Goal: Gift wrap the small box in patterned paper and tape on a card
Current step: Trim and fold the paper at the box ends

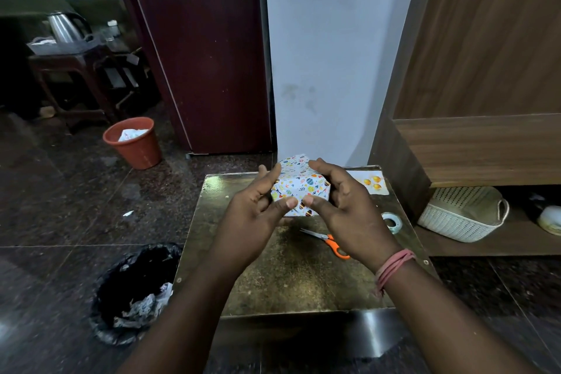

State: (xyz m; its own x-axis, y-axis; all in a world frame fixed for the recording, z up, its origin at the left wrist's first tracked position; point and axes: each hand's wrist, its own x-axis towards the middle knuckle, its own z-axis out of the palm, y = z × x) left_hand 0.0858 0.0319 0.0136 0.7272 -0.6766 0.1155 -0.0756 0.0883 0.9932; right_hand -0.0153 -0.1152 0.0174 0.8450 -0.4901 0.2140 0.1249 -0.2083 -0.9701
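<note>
A small box (299, 184) wrapped in white paper with coloured patterns is held just above the small gold-topped table (291, 270). My left hand (258, 206) grips its left side, thumb on the near face. My right hand (343, 206) grips its right side, fingers over the top and thumb on the near face. A white card (372, 184) with orange fruit pictures lies at the table's far right corner. A roll of tape (392, 222) sits at the right edge. Orange-handled scissors (329, 242) lie on the table below my right hand.
A black-lined bin (136, 294) with crumpled paper stands left of the table. An orange bin (133, 143) sits farther back on the dark floor. A white woven basket (464, 215) rests on a low wooden shelf at right. A white wall lies behind.
</note>
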